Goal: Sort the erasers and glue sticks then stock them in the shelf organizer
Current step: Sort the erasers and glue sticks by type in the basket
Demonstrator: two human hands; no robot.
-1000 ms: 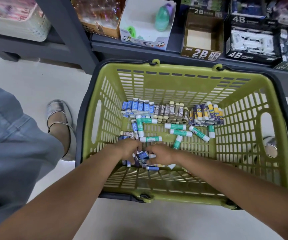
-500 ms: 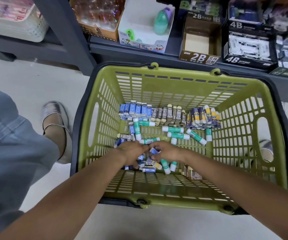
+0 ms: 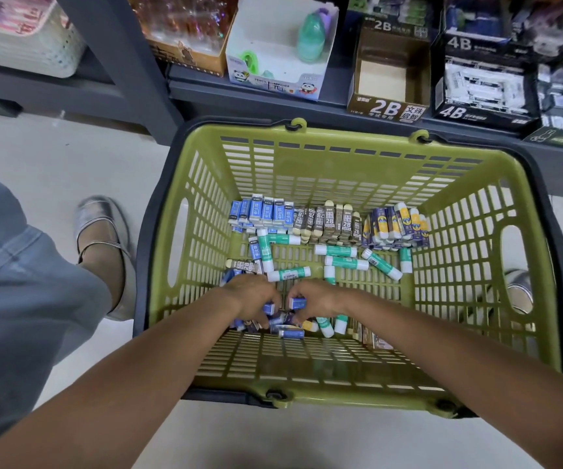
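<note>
Down in the green basket (image 3: 358, 170) we had both hands among a loose heap of erasers and glue sticks at the near end. Our left hand (image 3: 253, 299) curled its fingers round a blue eraser (image 3: 268, 308), of which only one end showed under the knuckles. Our right hand (image 3: 317, 301) pinched another blue-wrapped eraser (image 3: 297, 303) between thumb and fingers. How many pieces lay beneath either palm we could not tell, since the hands covered most of the heap.

Along the far wall of the basket stood sorted rows: blue erasers (image 3: 263, 211) at the left, brown 2B erasers (image 3: 327, 221) in the middle, and yellow-and-navy pieces (image 3: 398, 225) at the right, their print too small to read. Green-and-white glue sticks (image 3: 341, 262) lay scattered on the basket floor between the rows and our hands; two more (image 3: 332, 324) poked out just beside our right wrist.

On the shelf (image 3: 307, 96) behind, an open 2B carton (image 3: 388, 79) stood beside a 4B carton (image 3: 483, 82). The boxes farther right were blurred and cut off by the frame edge. A silver shoe (image 3: 100, 228) stood on the floor left of the basket.
</note>
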